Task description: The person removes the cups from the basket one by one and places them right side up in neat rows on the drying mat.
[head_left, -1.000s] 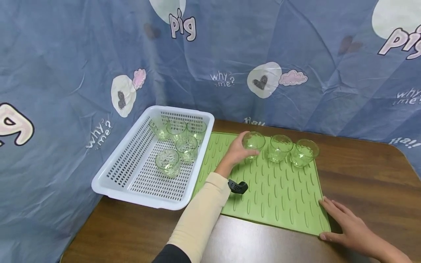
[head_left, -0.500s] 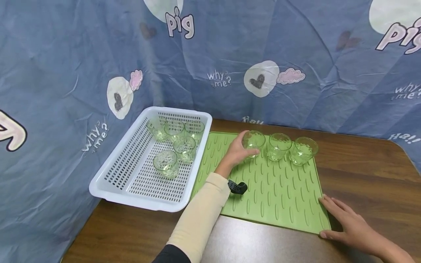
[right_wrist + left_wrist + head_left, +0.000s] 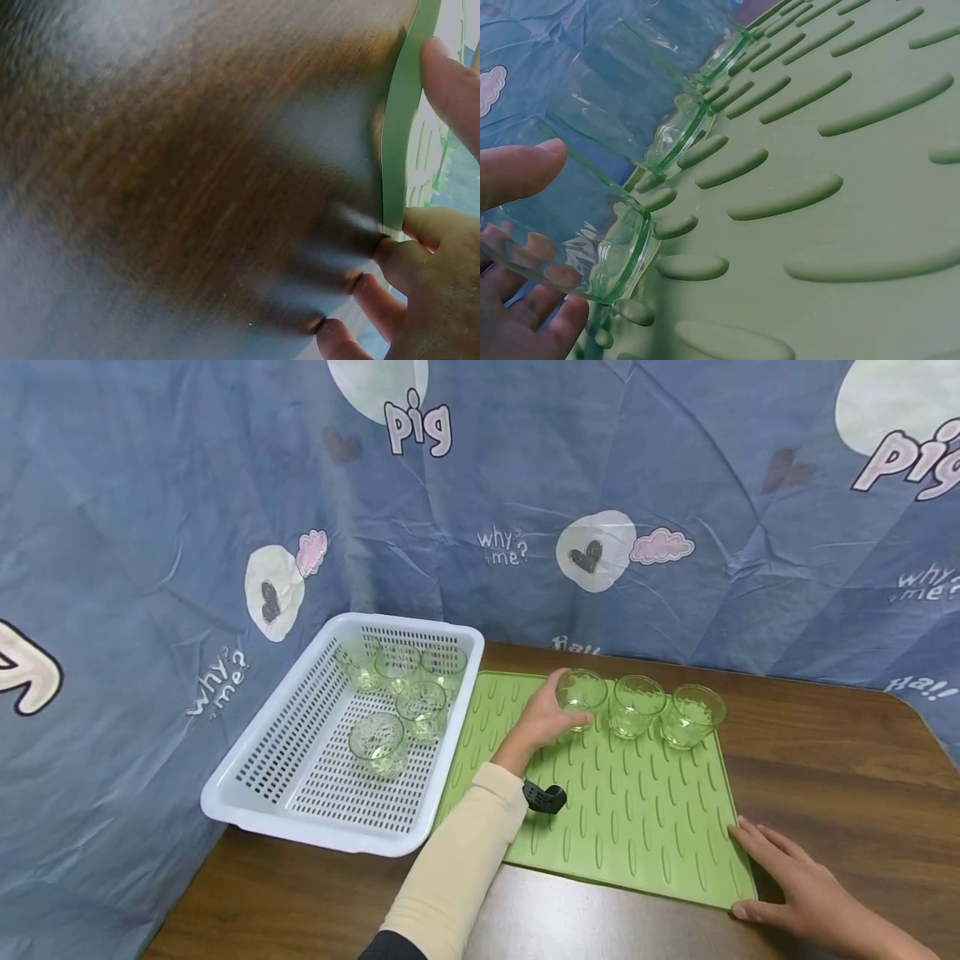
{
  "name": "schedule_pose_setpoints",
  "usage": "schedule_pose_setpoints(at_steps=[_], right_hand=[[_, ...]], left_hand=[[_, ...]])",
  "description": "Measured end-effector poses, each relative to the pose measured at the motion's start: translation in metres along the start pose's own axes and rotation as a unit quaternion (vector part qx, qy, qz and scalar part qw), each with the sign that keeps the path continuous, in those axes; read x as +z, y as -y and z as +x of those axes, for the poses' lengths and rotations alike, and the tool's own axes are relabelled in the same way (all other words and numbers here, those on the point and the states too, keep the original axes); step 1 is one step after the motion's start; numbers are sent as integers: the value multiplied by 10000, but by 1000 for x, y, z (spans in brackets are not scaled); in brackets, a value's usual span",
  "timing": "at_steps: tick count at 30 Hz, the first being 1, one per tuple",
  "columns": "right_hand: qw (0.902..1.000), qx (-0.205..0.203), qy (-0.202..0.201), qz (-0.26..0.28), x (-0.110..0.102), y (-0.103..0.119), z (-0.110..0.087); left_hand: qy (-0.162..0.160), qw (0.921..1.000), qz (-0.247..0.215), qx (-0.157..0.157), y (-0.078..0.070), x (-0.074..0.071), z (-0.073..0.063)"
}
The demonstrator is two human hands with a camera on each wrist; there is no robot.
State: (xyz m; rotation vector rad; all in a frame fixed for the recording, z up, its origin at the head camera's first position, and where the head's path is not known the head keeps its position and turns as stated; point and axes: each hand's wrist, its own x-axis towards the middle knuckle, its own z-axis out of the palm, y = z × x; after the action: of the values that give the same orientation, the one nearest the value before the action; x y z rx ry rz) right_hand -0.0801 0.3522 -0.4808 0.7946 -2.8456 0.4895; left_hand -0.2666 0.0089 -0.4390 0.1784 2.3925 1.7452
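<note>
My left hand (image 3: 546, 714) reaches to the back of a ribbed green drying mat (image 3: 622, 818), thumb and fingers around a clear greenish drinking glass (image 3: 582, 692). That glass stands upright at the left end of a row of three. Beside it are a middle glass (image 3: 636, 706) and a right-hand glass (image 3: 692, 718). In the left wrist view the gripped glass (image 3: 577, 232) has its base on the ribs, thumb on one side and fingers on the other. My right hand (image 3: 806, 881) lies at the mat's front right corner, its thumb and fingertips touching the edge.
A white perforated plastic basket (image 3: 225, 797) stands left of the mat, with several matching glasses (image 3: 378, 743) inside. Wooden tabletop (image 3: 847, 752) surrounds the mat. A blue printed cloth (image 3: 465, 468) hangs behind and to the left.
The head view has shifted slightly. Both hands and the glasses keep the same places on the mat.
</note>
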Motion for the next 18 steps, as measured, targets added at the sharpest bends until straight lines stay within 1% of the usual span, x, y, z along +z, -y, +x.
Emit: schedule_pose_setpoints(at_steps=[2,10,13,18], right_hand=[[9999,53,42,92,0,0,0],[9994,244,187,141,-2,-1,0],[9997,164,116,105,-1,1,0],[9999,-35,-115,6,-1,4,1]], left_hand=[[11,10000,32,-10,-1,0,1],[73,10000,49,-8,-2,0,1],[6,9999,124,-14,-2,0,1],[-119,9993,340,-65,-3,0,-1]])
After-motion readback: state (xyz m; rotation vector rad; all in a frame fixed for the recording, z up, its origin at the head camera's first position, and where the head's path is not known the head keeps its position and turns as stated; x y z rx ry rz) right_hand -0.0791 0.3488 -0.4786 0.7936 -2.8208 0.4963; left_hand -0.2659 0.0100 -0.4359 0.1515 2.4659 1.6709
